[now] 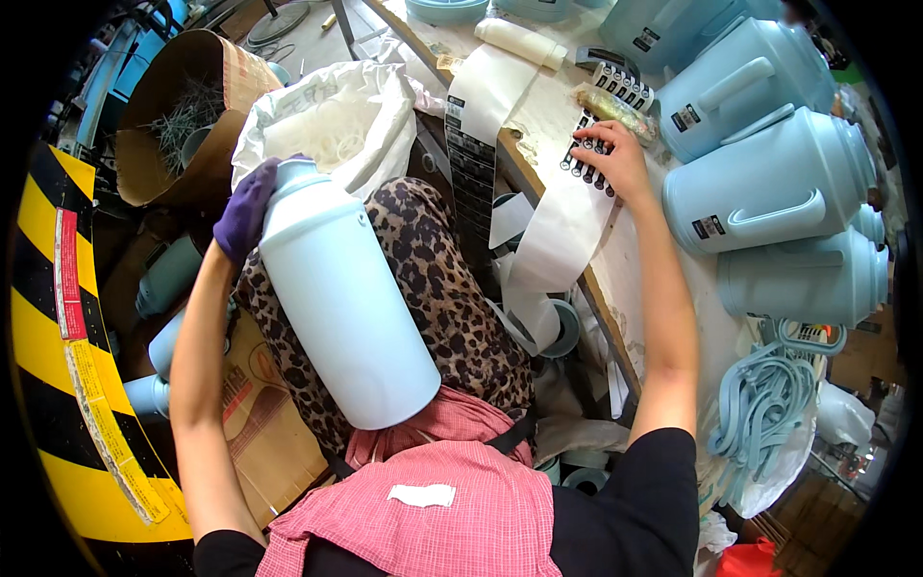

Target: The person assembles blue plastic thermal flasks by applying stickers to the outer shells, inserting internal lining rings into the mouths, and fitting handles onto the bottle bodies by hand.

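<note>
A light-blue vacuum flask body [346, 298] rests tilted across my lap, with no handle on the side that shows. My left hand [247, 212], in a purple glove, is closed around its neck end. On the table to the right, my bare right hand [620, 162] pinches at a strip of small black-and-white labels [583, 171]. Its fingertips press on the labels, and whether one has come loose is too small to tell. White backing paper [558, 240] hangs from the strip over the table edge.
Several light-blue flasks with handles [750, 188] lie along the table's right. Light-blue handle pieces [764, 409] are heaped below them. A white plastic bag [375, 125] and a cardboard drum [231, 87] with metal pieces stand ahead left. A yellow-black striped panel [48, 365] borders the left.
</note>
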`<state>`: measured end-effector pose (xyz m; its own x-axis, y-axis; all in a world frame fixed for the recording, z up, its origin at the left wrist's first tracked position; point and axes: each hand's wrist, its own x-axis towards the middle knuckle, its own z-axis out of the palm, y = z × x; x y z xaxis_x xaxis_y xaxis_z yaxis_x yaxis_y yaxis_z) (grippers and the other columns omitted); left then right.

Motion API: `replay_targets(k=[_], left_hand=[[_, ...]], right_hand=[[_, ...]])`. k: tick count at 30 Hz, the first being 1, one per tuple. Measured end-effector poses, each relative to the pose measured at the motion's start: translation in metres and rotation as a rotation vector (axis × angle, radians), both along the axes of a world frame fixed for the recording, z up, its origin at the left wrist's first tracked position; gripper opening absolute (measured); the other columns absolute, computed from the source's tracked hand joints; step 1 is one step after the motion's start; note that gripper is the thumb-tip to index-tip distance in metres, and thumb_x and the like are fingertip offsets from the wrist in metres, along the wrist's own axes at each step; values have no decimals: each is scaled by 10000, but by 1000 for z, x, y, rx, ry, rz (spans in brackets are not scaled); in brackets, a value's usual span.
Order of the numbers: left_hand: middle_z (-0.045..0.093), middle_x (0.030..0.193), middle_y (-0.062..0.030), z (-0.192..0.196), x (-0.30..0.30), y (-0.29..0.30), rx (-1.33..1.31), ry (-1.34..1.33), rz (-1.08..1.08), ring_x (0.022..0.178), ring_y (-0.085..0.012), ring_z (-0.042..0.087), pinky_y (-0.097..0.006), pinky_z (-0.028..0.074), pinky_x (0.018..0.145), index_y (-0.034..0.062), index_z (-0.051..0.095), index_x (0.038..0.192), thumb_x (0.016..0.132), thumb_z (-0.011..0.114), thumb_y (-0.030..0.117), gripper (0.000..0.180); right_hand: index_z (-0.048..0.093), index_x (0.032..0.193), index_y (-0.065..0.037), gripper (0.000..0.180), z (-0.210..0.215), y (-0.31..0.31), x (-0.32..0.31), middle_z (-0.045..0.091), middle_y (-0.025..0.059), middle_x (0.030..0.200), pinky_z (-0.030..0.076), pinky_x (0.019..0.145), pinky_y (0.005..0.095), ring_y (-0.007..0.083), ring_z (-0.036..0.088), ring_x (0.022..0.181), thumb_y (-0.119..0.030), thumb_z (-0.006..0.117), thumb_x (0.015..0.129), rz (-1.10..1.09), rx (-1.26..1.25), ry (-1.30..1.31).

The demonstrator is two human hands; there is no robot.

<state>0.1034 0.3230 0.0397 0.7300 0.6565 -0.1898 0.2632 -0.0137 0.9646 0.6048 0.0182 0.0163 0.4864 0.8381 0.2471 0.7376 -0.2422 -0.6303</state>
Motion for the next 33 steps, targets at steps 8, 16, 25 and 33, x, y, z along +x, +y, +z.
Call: replay_targets(k=[8,16,25,33], left_hand=[[735,943,-229,26,25,-38,634,442,27,887,-280,696,-384,516,836,-47,714,1057,1047,547,489,562],[678,1262,-111,-21,-32,-79,241,-310,450,1167,-184,615,-324,455,1059,-38,647,1298,1108,518,312,419],[661,1301,-127,-38,-97,-160,222,-437,568,1236,-205,594,-358,398,1147,-48,643,1264,1107,517,275,381],[679,1274,-151,-60,-127,-178,236,-398,649,1239,-224,606,-376,390,1169,-56,655,1230,1111,492,254,369]], right_hand=[[832,995,-122,247,-6,8,6,701,37,1077,521,782,300,170,639,848,-206,850,763,-32,-24,70],[772,894,-61,149,7,-5,-33,710,52,1043,508,882,316,193,661,963,-139,830,781,-29,68,7],[812,1142,-207,366,-2,0,-6,675,21,1209,420,1079,402,278,563,1202,-366,835,813,-76,-58,-205],[818,1099,-180,324,-12,2,-5,695,33,1143,461,1019,379,276,604,1107,-307,846,802,13,139,-223]])
